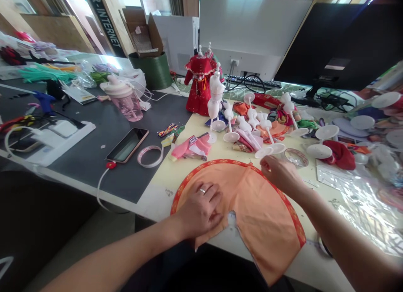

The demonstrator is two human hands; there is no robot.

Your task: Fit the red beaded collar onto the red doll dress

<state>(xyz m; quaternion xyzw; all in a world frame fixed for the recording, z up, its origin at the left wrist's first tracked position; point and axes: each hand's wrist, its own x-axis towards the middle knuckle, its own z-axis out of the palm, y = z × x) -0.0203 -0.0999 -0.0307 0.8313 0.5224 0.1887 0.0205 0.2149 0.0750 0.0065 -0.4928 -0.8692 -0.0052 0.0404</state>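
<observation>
An orange semicircular piece of fabric (264, 218) with a red patterned trim along its curved edge lies spread before me, a small notch cut in its near side. My left hand (201, 208), with a ring on one finger, rests on the fabric's left half, fingers slightly bent and laid over it. At the far right part of the trim, my right hand (278, 172) is closed, its fingers pinched together. Whatever sits between those fingertips is hidden. Just beyond that hand is a roll of clear tape (296, 156).
Small white mannequins (215, 101) and colourful doll clothes (192, 147) crowd the far side, near a red dress (198, 94). A phone (127, 145), a tape roll (150, 156) and a pink cup (124, 99) stand left. Plastic bags (362, 199) lie right, monitors (252, 31) behind.
</observation>
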